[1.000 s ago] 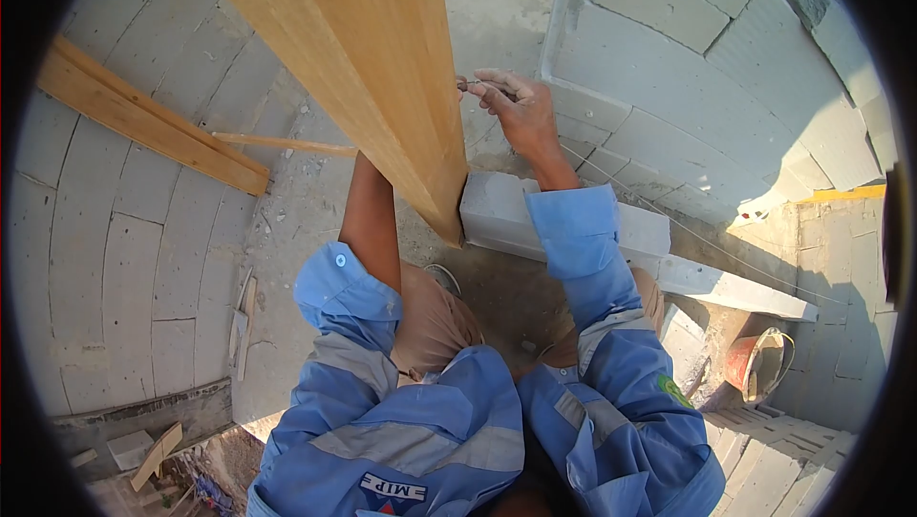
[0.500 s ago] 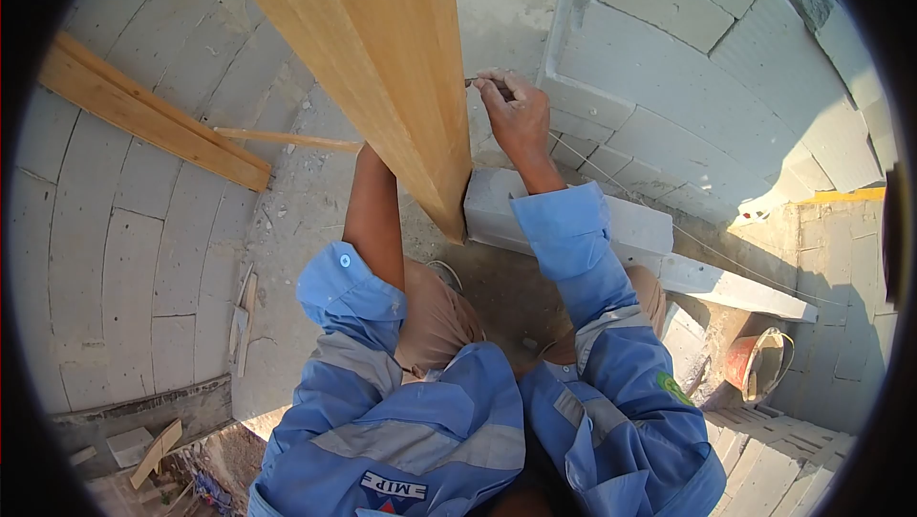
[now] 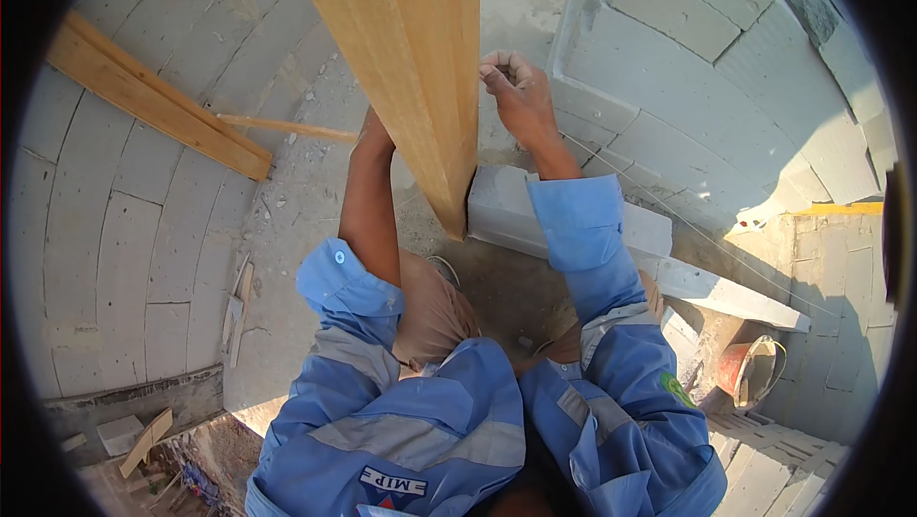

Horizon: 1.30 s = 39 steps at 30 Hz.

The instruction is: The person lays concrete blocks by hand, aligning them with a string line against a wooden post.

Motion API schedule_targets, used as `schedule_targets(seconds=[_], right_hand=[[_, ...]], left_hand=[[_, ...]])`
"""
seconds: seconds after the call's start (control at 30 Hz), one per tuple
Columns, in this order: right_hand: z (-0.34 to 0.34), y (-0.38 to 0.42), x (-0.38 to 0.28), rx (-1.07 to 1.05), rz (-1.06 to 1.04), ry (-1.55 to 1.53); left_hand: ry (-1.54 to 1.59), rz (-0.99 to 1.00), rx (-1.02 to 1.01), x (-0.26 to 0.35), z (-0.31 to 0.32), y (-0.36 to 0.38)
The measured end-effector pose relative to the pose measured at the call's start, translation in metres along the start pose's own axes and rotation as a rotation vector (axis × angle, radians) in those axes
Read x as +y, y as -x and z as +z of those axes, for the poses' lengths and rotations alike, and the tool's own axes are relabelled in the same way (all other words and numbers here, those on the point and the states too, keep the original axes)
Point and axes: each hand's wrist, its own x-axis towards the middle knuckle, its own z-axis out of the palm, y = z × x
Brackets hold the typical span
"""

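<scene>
A tall wooden post (image 3: 411, 68) stands before me, its lower end beside a pale block (image 3: 506, 206). My right hand (image 3: 521, 96) is just right of the post, with thumb and fingers pinched together close to its edge. Whatever is in that pinch is too small to make out. On the other side, my left forearm (image 3: 368, 197) reaches up behind the post, which hides the left hand and its fingers.
Block walls rise at left (image 3: 134, 249) and right (image 3: 707, 87). A timber frame piece (image 3: 162, 101) leans at left, with a thin wooden strip (image 3: 296, 126) reaching from it. A thin cord (image 3: 688, 230) crosses at right, above a red bucket (image 3: 734, 369).
The post has shifted a little right in view. My right hand stays pinched beside it; the thin dark piece at its fingertips no longer shows. My left forearm stands more upright.
</scene>
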Motion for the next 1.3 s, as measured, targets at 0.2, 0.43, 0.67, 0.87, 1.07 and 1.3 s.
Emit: schedule_targets(seconds=[0.2, 0.43, 0.67, 0.87, 1.07, 1.3], right_hand=[[0.001, -0.016, -0.050, -0.339, 0.111, 0.045], [0.009, -0.072, 0.004, -0.682, 0.225, 0.004], [0.044, -0.085, -0.033, -1.034, 0.554, -0.042], [0.050, -0.087, -0.030, -1.065, 0.595, -0.071], [0.048, -0.081, -0.032, -1.036, 0.619, -0.080], [0.049, -0.076, -0.032, -0.967, 0.652, -0.046]], left_hand=[[-0.509, 0.105, -0.047, 0.008, -0.033, 0.010], [-0.481, -0.281, -0.107, 0.005, -0.045, 0.020], [-0.423, -0.422, -0.221, 0.013, -0.055, 0.023], [-0.116, -0.498, -0.172, 0.002, -0.049, 0.028], [0.016, -0.482, -0.313, 0.006, -0.048, 0.031], [-0.062, -0.489, -0.314, -0.002, -0.045, 0.033]])
